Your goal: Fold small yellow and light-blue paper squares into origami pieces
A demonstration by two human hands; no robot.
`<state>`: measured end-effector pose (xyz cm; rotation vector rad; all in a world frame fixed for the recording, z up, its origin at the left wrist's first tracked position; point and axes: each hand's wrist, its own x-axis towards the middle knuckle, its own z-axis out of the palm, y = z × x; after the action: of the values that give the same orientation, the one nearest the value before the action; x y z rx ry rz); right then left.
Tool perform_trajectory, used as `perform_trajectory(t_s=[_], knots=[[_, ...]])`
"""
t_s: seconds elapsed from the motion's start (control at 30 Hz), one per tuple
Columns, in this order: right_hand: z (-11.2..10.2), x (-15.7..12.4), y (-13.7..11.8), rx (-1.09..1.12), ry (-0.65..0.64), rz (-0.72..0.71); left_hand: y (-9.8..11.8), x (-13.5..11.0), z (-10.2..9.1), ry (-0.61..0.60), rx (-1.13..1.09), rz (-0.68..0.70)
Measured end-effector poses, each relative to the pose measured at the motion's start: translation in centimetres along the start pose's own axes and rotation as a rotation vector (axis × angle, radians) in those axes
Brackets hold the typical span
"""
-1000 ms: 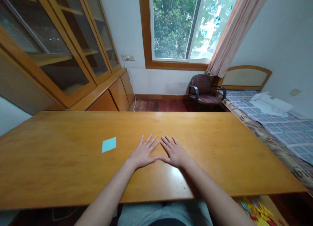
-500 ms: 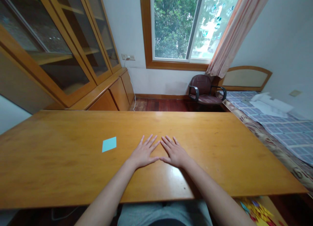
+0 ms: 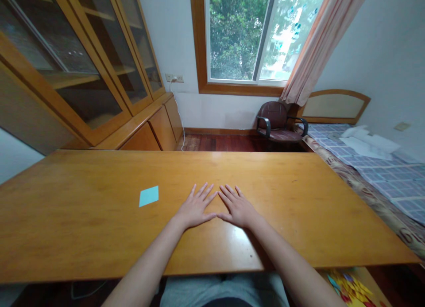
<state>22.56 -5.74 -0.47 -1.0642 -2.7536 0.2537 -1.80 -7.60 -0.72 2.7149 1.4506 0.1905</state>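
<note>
Both palms lie flat on a wooden table (image 3: 99, 236), near its middle. My left hand (image 3: 195, 208) is open, its fingers spread and pointing away from me. Mirroring it, my right hand (image 3: 236, 208) is open too, with fingers apart. The thumb tips meet or nearly meet, and so do the index fingertips. Neither hand holds anything. A light blue square of paper (image 3: 148, 196) lies on the tabletop to the left of my left hand, apart from it.
A glass-doored wooden cabinet (image 3: 109, 72) stands at the left. Beyond the table are a window (image 3: 239, 36) and a dark red armchair (image 3: 279, 123). To the right is a bed (image 3: 375, 165) with a checked cover. Yellow items (image 3: 353, 289) show below the table's near right edge.
</note>
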Motion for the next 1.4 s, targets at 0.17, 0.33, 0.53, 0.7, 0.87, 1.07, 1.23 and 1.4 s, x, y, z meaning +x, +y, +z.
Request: perform_trajectory(t_s=[0.17, 0.33, 0.53, 0.7, 0.87, 1.07, 1.23, 1.4], knots=[[0.12, 0.08, 0.11, 0.002, 0.006, -0.003, -0.07, -0.06, 0.2, 0.019, 0.007, 0.008], [0.0, 0.1, 0.03, 0.003, -0.002, 0.0, -0.1, -0.12, 0.22, 0.011, 0.001, 0.006], [-0.1, 0.09, -0.05, 0.003, -0.001, 0.005, -0.1, -0.05, 0.17, -0.002, -0.006, -0.001], [-0.05, 0.14, -0.02, 0.008, -0.001, 0.007, -0.12, -0.02, 0.08, -0.001, -0.015, 0.003], [-0.05, 0.14, -0.04, 0.014, -0.002, 0.01, -0.11, -0.08, 0.0, 0.008, -0.008, 0.001], [0.01, 0.13, 0.0, 0.014, 0.002, 0.008, 0.06, 0.03, -0.16, -0.02, -0.015, -0.011], [0.15, 0.15, 0.07, 0.016, -0.001, 0.008, 0.02, 0.02, -0.04, -0.007, -0.014, -0.011], [0.24, 0.11, 0.11, 0.014, 0.008, 0.003, -0.06, -0.09, 0.05, 0.004, -0.016, -0.007]])
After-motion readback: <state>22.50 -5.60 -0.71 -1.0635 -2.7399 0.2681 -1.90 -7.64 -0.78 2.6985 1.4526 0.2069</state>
